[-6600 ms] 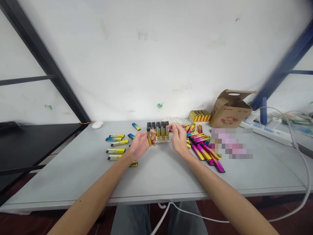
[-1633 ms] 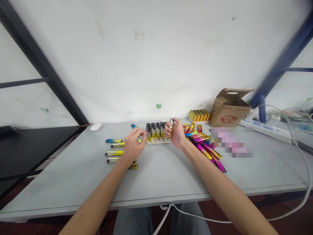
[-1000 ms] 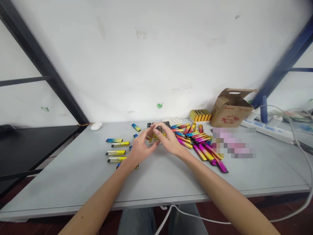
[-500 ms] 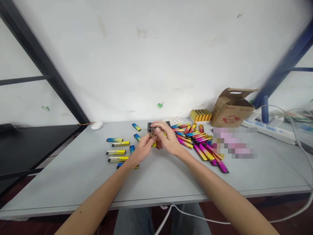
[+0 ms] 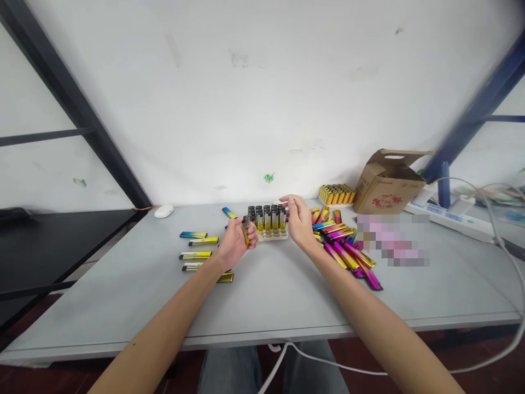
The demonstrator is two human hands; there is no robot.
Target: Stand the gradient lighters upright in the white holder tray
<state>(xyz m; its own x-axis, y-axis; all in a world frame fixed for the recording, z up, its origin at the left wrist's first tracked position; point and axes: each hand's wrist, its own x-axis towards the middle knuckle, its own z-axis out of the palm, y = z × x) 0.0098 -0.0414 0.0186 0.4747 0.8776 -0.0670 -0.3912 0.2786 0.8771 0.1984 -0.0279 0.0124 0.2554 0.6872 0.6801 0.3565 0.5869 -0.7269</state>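
My left hand (image 5: 233, 243) is closed around a slim piece with a dark top and a yellow lower body (image 5: 246, 230), held tilted in front of the tray's left side. Beside it, a white tray (image 5: 274, 237) holds several upright pieces with black tops and yellow bodies (image 5: 268, 220); its front row shows bare holes. My right hand (image 5: 301, 223) is raised at the tray's right edge, fingers apart and slightly bent, with nothing visible in them. It partly covers the heap of shiny multicoloured flat pieces (image 5: 344, 253).
Several flat yellow and blue pieces (image 5: 197, 255) lie at left. Yellow cylinders (image 5: 337, 193) stand packed by the wall, beside an open cardboard box (image 5: 389, 189). A white power strip (image 5: 451, 214) and cable lie at right. A white rounded object (image 5: 164, 211) sits at back left.
My hands were together over the tray and have moved apart, the left one leftward with the slim piece, the right one rightward. The tray's upright pieces now show.
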